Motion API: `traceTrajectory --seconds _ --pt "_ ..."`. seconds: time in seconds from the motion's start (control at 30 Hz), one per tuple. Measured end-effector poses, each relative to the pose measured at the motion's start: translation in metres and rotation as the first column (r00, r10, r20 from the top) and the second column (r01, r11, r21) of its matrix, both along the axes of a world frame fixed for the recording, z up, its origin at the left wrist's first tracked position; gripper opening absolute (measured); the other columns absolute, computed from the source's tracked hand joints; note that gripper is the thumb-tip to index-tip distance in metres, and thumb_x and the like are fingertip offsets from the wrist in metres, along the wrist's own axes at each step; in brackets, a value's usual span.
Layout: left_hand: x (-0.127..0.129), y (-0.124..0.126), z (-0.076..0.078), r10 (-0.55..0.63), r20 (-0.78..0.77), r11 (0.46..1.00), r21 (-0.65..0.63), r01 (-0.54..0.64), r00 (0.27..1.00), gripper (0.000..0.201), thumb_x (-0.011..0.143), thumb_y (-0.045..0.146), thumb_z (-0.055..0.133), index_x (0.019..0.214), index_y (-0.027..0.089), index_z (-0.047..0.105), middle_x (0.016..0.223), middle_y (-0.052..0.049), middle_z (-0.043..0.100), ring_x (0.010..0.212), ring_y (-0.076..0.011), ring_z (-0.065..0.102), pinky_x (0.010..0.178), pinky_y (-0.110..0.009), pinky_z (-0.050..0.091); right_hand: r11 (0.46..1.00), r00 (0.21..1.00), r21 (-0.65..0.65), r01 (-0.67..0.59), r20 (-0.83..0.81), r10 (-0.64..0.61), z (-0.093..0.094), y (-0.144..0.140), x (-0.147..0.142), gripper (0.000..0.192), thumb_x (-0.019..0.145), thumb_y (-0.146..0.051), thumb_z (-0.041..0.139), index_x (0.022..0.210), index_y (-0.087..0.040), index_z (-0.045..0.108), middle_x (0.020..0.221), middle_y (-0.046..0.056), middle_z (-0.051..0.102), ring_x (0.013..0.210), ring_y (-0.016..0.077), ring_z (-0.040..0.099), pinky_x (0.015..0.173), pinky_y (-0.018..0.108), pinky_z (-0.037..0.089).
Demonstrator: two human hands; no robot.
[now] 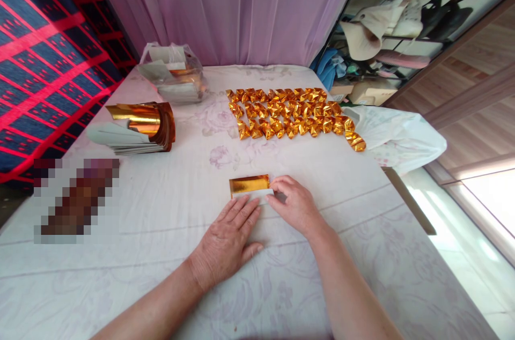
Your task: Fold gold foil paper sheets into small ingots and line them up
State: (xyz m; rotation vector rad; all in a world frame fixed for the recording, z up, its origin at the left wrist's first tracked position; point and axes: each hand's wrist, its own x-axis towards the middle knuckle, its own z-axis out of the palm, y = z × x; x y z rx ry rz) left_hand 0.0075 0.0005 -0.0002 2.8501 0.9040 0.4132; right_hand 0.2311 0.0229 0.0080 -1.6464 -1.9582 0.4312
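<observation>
A sheet of gold foil paper (250,184) lies on the table in front of me, its near edge folded over so that a pale strip of the back shows. Flat on the cloth, my left hand (226,241) has its fingers stretched out, with the fingertips on the folded strip. My right hand (295,204) pinches the right end of the paper between thumb and fingers. Beyond it, folded gold pieces (287,112) stand in rows. To the left is a curled stack of gold foil paper (147,125), pale side showing on part of it.
A clear plastic bag (177,77) of more paper stands at the back left. A white plastic bag (406,133) hangs by the table's right edge. Behind are a purple curtain (225,7) and a shelf with a cap (364,29). A blurred patch (78,200) covers something at left.
</observation>
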Motion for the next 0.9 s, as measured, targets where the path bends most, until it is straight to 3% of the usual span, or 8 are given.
traceTrajectory --seconds 0.9 --pt "0.0010 0.0004 0.0025 0.001 -0.032 1.000 0.006 -0.001 0.999 0.061 0.096 0.050 0.048 0.145 0.013 0.043 0.153 -0.014 0.043 0.144 -0.0309 0.035 0.117 -0.051 0.032 1.000 1.000 -0.002 0.013 -0.016 -0.013 0.0017 -0.0002 -0.0009 0.013 0.080 -0.018 0.064 0.092 -0.025 0.064 0.097 0.003 0.067 0.085 0.0180 0.064 0.081 0.032 0.050"
